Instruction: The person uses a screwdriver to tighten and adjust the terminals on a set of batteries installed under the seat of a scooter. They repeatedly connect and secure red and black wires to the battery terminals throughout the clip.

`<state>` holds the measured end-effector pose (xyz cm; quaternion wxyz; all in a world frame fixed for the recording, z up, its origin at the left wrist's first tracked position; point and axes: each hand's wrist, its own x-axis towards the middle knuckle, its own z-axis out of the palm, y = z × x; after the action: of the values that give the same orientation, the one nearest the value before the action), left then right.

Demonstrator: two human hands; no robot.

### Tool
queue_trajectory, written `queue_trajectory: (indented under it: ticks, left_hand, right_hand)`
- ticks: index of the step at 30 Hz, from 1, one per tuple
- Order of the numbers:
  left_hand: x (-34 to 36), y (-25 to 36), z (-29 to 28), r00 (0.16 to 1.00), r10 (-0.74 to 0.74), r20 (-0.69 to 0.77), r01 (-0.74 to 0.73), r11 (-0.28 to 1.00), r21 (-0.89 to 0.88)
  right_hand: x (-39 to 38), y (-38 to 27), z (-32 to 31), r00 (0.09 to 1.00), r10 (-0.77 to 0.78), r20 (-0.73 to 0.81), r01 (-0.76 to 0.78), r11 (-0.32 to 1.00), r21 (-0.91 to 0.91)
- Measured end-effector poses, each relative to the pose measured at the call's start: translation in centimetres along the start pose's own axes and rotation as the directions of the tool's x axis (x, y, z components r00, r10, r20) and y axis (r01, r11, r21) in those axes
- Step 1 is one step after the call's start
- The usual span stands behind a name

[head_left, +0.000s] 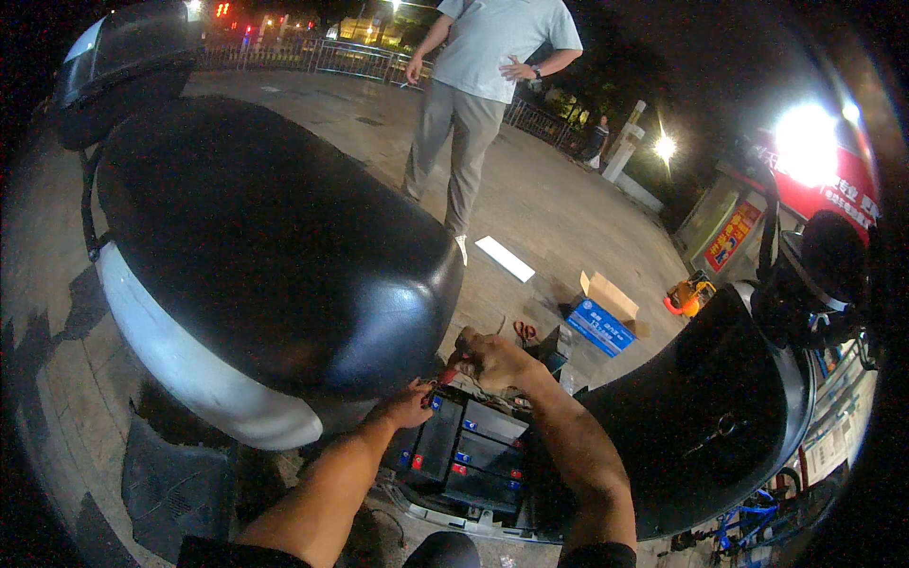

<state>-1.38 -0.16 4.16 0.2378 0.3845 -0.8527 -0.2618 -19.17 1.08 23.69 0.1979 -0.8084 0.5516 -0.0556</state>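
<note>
Both arms reach down to an open scooter battery bay, where several dark batteries point(491, 457) with blue and red terminals sit side by side. My left hand point(410, 405) is closed at the bay's far left corner, beside a small red piece point(448, 376). What its fingers grip is too small to make out. Just above and to the right, my right hand point(499, 363) is closed round a dark object point(466, 341), perhaps a tool. Its kind does not show. Thin wires lie under my right hand. The black scooter seat point(275, 237) rises left of my hands.
A person point(483, 104) stands beyond the seat. On the pavement lie a white flat panel point(504, 258), an open blue and brown carton point(604, 317) and a red-handled tool point(524, 331). The scooter's black front panel point(701, 417), with keys on it, stands right. An orange object point(688, 295) sits farther off.
</note>
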Motion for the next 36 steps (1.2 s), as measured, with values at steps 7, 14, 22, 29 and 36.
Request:
queue_trajectory:
  ticks: [7, 14, 22, 29, 36]
  left_hand:
    - [0.0, -0.2, 0.6, 0.999, -0.039, 0.017, 0.038, 0.999, 0.039]
    - [0.3, 0.2, 0.8, 0.993, -0.075, 0.092, 0.065, 0.992, 0.109]
    - [1.3, 0.2, -0.8, 0.999, -0.042, -0.031, 0.050, 0.940, 0.339]
    - [1.1, 0.1, -0.5, 0.989, 0.048, -0.138, 0.002, 0.939, 0.344]
    - [0.8, 0.1, -0.7, 0.989, 0.086, -0.119, -0.036, 0.926, 0.377]
  right_hand:
    - [-0.7, -2.1, -0.8, 0.994, 0.101, 0.030, -0.097, 0.988, -0.123]
    - [-1.5, -1.1, 0.8, 0.995, 0.049, -0.092, -0.054, 0.997, -0.052]
    - [-0.1, 0.2, -1.0, 0.991, 0.105, -0.082, -0.097, 0.991, 0.095]
    - [2.5, 2.7, 1.2, 0.939, -0.105, -0.328, 0.290, 0.757, 0.586]
    - [4.8, 3.0, 3.6, 0.919, -0.132, -0.370, 0.387, 0.132, 0.913]
